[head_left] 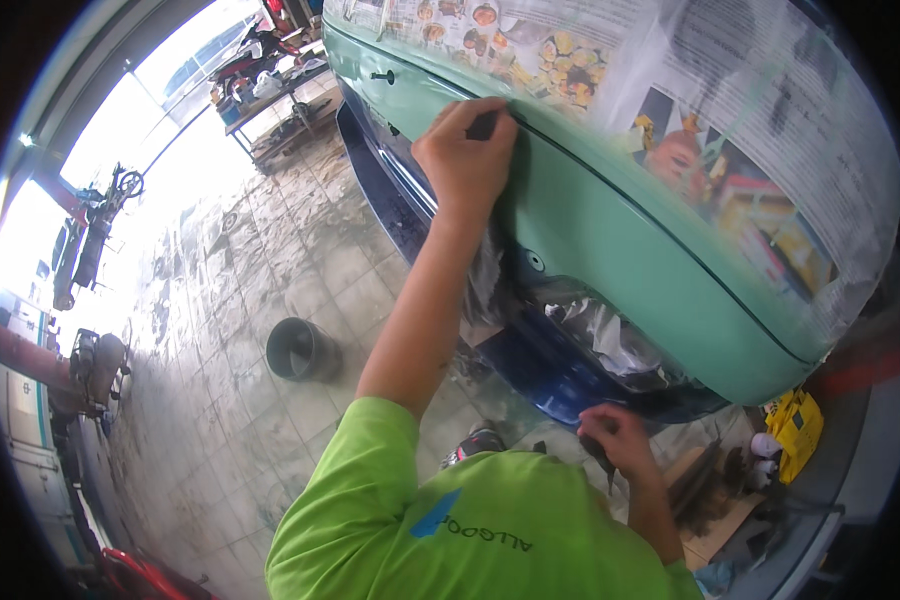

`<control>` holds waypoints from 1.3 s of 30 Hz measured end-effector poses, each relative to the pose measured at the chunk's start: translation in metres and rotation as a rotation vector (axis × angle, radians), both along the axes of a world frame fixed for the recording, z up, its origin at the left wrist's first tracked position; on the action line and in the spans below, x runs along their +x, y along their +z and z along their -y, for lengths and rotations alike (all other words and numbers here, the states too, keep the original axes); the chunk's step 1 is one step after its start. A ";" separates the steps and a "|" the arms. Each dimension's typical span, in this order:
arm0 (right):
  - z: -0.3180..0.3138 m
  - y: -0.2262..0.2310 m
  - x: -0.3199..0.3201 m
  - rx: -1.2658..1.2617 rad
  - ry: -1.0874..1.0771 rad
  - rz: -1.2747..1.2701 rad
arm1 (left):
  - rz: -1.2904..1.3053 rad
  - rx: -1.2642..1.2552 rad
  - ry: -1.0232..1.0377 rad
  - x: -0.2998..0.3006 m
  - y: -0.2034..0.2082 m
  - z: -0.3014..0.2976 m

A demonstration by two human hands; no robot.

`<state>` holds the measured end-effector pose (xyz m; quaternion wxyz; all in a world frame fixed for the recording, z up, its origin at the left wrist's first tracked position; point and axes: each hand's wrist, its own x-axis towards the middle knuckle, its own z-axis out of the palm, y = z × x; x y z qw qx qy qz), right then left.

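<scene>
My left hand (pixel 462 160) reaches up to the upper edge of a pale green car body panel (pixel 610 230), its fingers bent together against the surface. A dark patch shows between thumb and fingers, and I cannot make out what it is. Lower down on the right, my right hand (pixel 622 442) is closed around a thin dark piece (pixel 598 452) whose kind I cannot tell. That hand is beside the dark blue bumper (pixel 555 372). Above the panel's dark seam, newspaper (pixel 740 90) and clear film cover the car's window area.
A dark bucket (pixel 302 350) stands on the dusty tiled floor (pixel 220 400) to the left. Cluttered workbench (pixel 280 115) at the far left. A yellow bag (pixel 796 432) and cardboard (pixel 715 520) lie at right. Torn masking (pixel 610 340) hangs in the panel's opening.
</scene>
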<state>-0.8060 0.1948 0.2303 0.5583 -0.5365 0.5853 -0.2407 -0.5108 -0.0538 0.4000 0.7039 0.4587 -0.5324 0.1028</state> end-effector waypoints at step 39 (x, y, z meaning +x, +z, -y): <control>-0.137 -0.047 -0.244 0.088 0.020 0.166 | 0.162 -0.053 0.066 -0.335 0.001 -0.210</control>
